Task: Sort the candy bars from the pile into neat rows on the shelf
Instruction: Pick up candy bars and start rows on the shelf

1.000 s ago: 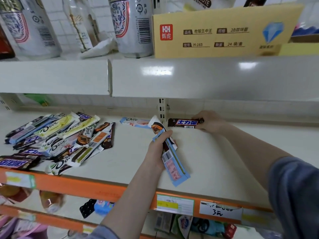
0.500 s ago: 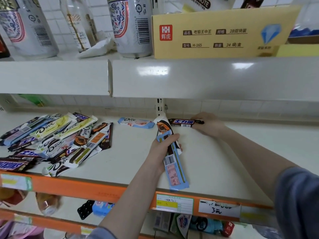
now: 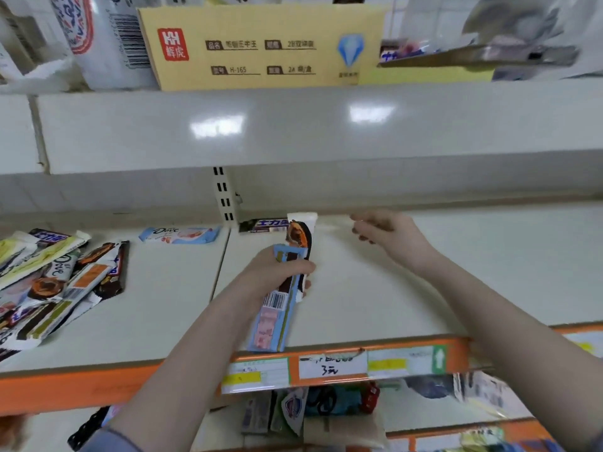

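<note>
White shelf; candy pile left; Dove bar, dark bar rearward

We see pale grey-white metal shelf, orange front strip with white and yellow price labels. We note light blue flat Dove bar, white script; dark brown bar, blue-white lettering. Left hand grips light blue, pink-patched bar, black barcode; white wrapper with orange-brown print. We note tan cardboard box, red logo, blue diamond.

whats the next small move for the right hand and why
Probably reach back to the bars gripped in the left hand and take one. The right hand is empty, off the dark bar lying at the shelf's back.
</note>
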A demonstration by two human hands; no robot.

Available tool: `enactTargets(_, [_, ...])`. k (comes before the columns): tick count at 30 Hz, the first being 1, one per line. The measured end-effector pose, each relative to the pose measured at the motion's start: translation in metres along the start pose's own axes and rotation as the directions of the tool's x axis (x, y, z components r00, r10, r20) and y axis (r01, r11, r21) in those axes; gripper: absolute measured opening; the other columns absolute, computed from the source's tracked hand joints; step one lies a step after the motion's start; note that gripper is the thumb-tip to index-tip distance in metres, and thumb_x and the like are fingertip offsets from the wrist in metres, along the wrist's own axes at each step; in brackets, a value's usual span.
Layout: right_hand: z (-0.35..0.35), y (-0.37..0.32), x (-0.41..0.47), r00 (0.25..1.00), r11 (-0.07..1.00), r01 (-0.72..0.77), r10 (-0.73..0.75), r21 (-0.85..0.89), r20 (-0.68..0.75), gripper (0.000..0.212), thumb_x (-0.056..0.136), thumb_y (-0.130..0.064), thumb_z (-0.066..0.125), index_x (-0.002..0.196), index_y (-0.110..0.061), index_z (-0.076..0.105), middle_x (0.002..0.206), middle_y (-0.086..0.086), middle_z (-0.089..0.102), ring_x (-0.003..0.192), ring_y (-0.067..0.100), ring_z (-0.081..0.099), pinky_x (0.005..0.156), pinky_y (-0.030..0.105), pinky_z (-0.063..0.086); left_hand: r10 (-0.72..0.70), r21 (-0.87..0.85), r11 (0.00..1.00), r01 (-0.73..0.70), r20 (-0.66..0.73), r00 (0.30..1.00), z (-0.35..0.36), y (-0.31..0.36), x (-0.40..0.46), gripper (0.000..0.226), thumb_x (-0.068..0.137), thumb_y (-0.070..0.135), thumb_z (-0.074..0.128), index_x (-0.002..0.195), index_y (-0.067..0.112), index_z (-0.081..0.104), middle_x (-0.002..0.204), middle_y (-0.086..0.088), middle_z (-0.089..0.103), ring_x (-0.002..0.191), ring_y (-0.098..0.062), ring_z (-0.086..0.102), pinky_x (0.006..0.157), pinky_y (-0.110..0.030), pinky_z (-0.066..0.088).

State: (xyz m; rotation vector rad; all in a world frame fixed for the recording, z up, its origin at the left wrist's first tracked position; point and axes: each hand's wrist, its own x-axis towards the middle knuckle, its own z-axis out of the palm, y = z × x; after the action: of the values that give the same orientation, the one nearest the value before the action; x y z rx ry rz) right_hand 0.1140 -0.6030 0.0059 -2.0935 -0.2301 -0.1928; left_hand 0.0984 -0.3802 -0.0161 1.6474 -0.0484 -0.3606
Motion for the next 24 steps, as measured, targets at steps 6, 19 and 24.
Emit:
enactTargets(6, [-0.038,0.006,-0.003,0.994,0.964,-0.092,0.072,0.251,0.086,0.026,0.09,-0.019,0.056,0.112,-0.007,0.062,0.084,0.007,0.066,0.066,0.016,0.061,0.062,0.022,0.049,0.005,0.284,0.957,-0.055,0.173,0.985,0.06,0.029,0.01,0.023,0.073,0.013,0.073,0.069,0.019,0.051,0.05,0.01,0.06,0.047,-0.008,0.06,0.042,-0.011,0.04])
enactTargets(19, [-0.12,0.062,-0.015,0.969,0.854,-0.216,0.128,0.473,0.212,0.009,0.082,0.0,0.061,0.086,-0.007,0.064,0.075,0.012,0.066,0.059,0.017,0.063,0.049,0.021,0.051,0.034,0.183,0.982,-0.056,0.121,0.992,0.139,0.04,0.02,0.025,0.075,0.005,0.071,0.07,0.03,0.071,0.061,0.007,0.066,0.049,-0.003,0.058,0.042,-0.011,0.04])
enactTargets(24, [-0.129,0.072,-0.018,0.971,0.866,-0.202,0.115,0.458,0.21,0.011,0.079,0.002,0.064,0.083,-0.008,0.062,0.049,-0.004,0.055,0.056,0.016,0.061,0.052,0.024,0.054,0.021,-0.099,0.994,-0.035,-0.141,0.99,0.134,0.029,0.02,0.023,0.075,0.006,0.072,0.059,0.022,0.07,0.053,0.003,0.064,0.042,-0.015,0.06,0.044,-0.019,0.048])
